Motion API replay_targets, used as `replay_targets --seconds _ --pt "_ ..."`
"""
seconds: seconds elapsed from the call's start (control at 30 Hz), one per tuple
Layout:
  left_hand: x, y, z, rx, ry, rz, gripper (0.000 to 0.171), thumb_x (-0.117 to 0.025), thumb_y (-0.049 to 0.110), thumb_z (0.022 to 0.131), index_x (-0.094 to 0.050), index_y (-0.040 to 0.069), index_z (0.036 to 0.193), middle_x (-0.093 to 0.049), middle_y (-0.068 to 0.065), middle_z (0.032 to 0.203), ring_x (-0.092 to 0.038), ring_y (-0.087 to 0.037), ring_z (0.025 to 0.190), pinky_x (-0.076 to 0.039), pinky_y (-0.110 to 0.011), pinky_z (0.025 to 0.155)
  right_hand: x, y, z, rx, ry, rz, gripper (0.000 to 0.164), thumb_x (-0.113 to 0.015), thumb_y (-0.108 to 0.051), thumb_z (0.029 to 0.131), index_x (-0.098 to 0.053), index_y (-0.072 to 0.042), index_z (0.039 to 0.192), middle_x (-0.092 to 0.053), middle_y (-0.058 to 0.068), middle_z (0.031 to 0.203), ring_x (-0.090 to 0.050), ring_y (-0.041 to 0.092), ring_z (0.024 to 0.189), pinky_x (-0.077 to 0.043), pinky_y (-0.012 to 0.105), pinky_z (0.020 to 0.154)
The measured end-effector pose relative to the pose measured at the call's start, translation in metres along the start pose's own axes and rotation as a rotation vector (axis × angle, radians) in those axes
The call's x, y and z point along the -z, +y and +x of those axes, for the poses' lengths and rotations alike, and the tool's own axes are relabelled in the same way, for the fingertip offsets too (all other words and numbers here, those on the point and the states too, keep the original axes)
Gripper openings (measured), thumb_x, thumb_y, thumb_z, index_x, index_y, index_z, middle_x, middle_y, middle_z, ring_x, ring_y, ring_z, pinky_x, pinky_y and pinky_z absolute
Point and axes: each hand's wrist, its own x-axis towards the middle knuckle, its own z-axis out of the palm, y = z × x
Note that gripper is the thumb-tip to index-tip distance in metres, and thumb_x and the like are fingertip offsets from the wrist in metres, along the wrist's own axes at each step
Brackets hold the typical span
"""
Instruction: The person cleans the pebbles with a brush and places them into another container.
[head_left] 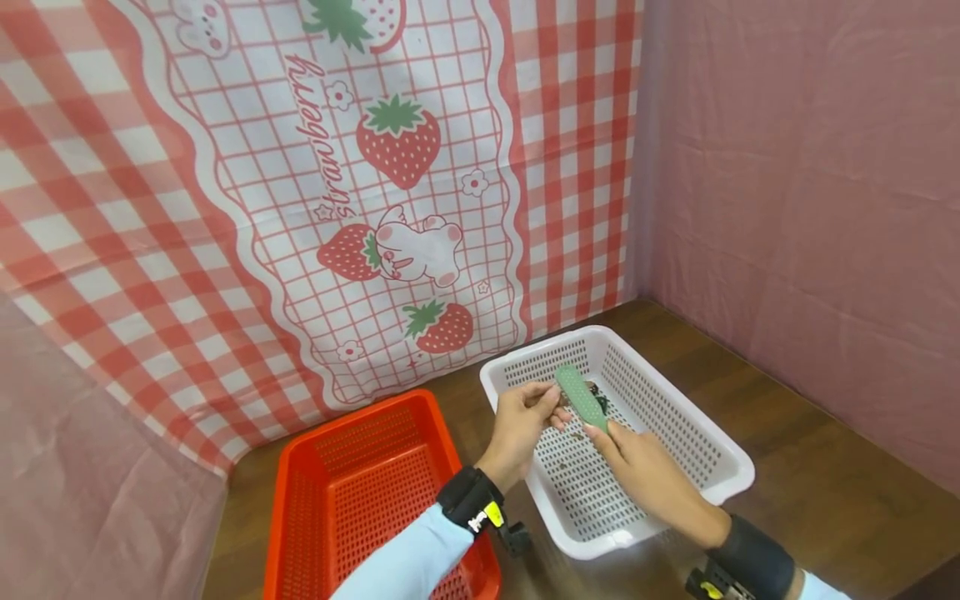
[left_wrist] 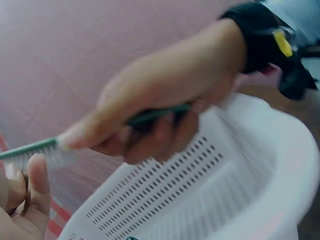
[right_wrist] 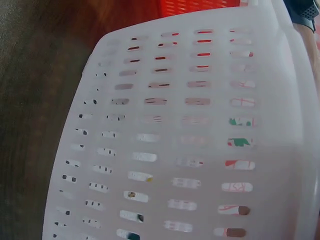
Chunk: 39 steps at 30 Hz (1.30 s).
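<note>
My right hand (head_left: 648,471) grips a green brush (head_left: 577,393) by its handle, over the white basket (head_left: 723,467). In the left wrist view, the brush's pale bristles (left_wrist: 35,159) face down, just above the fingers of my left hand (left_wrist: 30,205). That left hand pinches a thin, brownish curved piece (left_wrist: 27,192) between thumb and fingers; its kind cannot be made out. Small dark items (head_left: 602,402) lie in the basket behind the brush, partly hidden by it. In the right wrist view the basket's slotted wall (right_wrist: 165,120) fills most of the picture and hides both hands' work.
A red-orange basket (head_left: 281,508) stands left of the white one on the brown wooden table (head_left: 810,467). Small brown bits (head_left: 563,466) lie on the white basket's floor. A strawberry-print cloth (head_left: 397,142) hangs behind, and pink cloth (head_left: 810,200) hangs at the right.
</note>
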Motion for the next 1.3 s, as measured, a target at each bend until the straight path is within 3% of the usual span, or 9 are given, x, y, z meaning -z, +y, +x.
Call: replay_targets --seconds 0.13,0.3,0.47,0.63,0.83,0.97,1.03,1.17,1.3 --pt "-0.002 -0.002 -0.001 0.031 -0.040 0.057 0.020 -0.061 0.010 0.093 -0.067 0.000 0.110 -0.069 -0.014 0.091 -0.064 -0.015 0.064 -0.057 -0.030 0.061 0.001 0.001 -0.001 -0.020 0.004 -0.010 0.035 -0.038 -0.042 0.103 -0.057 -0.014 0.097 -0.045 -0.007 0.057 -0.044 0.006 0.046 -0.039 0.024 0.042" --pt "-0.003 0.000 0.001 0.021 0.041 0.002 0.019 -0.062 0.008 0.092 -0.067 -0.002 0.107 -0.068 -0.014 0.090 -0.063 -0.014 0.063 -0.055 -0.025 0.060 0.002 0.002 0.000 -0.025 -0.020 -0.018 0.036 -0.037 -0.043 0.103 -0.057 -0.013 0.098 -0.044 -0.006 0.058 -0.043 0.007 0.046 -0.037 0.024 0.042" --pt "-0.003 0.000 0.001 0.055 -0.040 0.020 0.020 -0.063 0.009 0.092 -0.067 -0.001 0.109 -0.068 -0.016 0.089 -0.064 -0.015 0.063 -0.057 -0.027 0.061 0.002 0.001 0.002 -0.034 -0.003 -0.016 0.039 -0.036 -0.044 0.103 -0.058 -0.013 0.100 -0.042 -0.006 0.058 -0.041 0.007 0.046 -0.036 0.024 0.042" --pt "0.002 -0.002 0.000 0.047 0.021 -0.062 0.019 -0.064 0.009 0.091 -0.067 -0.004 0.104 -0.067 -0.015 0.088 -0.064 -0.015 0.063 -0.056 -0.025 0.061 0.000 0.000 -0.001 -0.023 -0.031 -0.012 0.038 -0.036 -0.043 0.103 -0.060 -0.014 0.106 -0.047 -0.008 0.059 -0.046 0.007 0.047 -0.039 0.024 0.044" --pt "0.004 -0.005 -0.002 0.088 -0.129 -0.008 0.022 -0.063 0.007 0.091 -0.065 -0.005 0.109 -0.068 -0.016 0.088 -0.065 -0.016 0.062 -0.057 -0.027 0.061 0.000 -0.001 0.002 -0.022 -0.011 -0.004 0.039 -0.035 -0.043 0.103 -0.060 -0.014 0.104 -0.042 -0.007 0.058 -0.042 0.007 0.047 -0.037 0.024 0.043" --pt "0.006 -0.002 0.001 0.093 -0.016 -0.037 0.021 -0.064 0.008 0.090 -0.066 -0.005 0.107 -0.068 -0.015 0.090 -0.065 -0.015 0.063 -0.056 -0.025 0.061 0.000 0.000 0.002 -0.005 -0.035 -0.029 0.037 -0.035 -0.042 0.103 -0.061 -0.015 0.099 -0.046 -0.008 0.059 -0.047 0.006 0.049 -0.040 0.024 0.046" --pt "0.007 0.000 0.001 0.090 -0.020 -0.013 0.020 -0.064 0.008 0.090 -0.067 -0.004 0.106 -0.068 -0.015 0.088 -0.064 -0.015 0.062 -0.056 -0.025 0.060 0.000 0.001 0.002 -0.009 -0.049 -0.032 0.039 -0.034 -0.043 0.103 -0.061 -0.015 0.099 -0.048 -0.008 0.060 -0.049 0.006 0.051 -0.042 0.024 0.048" --pt "0.003 -0.002 -0.003 0.093 -0.114 0.059 0.018 -0.064 0.009 0.091 -0.068 -0.001 0.105 -0.069 -0.015 0.088 -0.064 -0.016 0.061 -0.056 -0.026 0.059 0.002 0.003 0.003 -0.031 -0.046 -0.035 0.042 -0.032 -0.044 0.103 -0.060 -0.013 0.104 -0.047 -0.006 0.062 -0.049 0.009 0.056 -0.042 0.026 0.052" --pt "0.004 -0.003 0.000 0.102 -0.038 0.013 0.022 -0.065 0.015 0.091 -0.068 -0.001 0.105 -0.069 -0.016 0.093 -0.064 -0.015 0.062 -0.056 -0.026 0.061 0.004 0.002 0.003 -0.025 -0.010 -0.038 0.040 -0.033 -0.043 0.103 -0.059 -0.013 0.093 -0.043 -0.005 0.061 -0.044 0.009 0.053 -0.039 0.025 0.048"
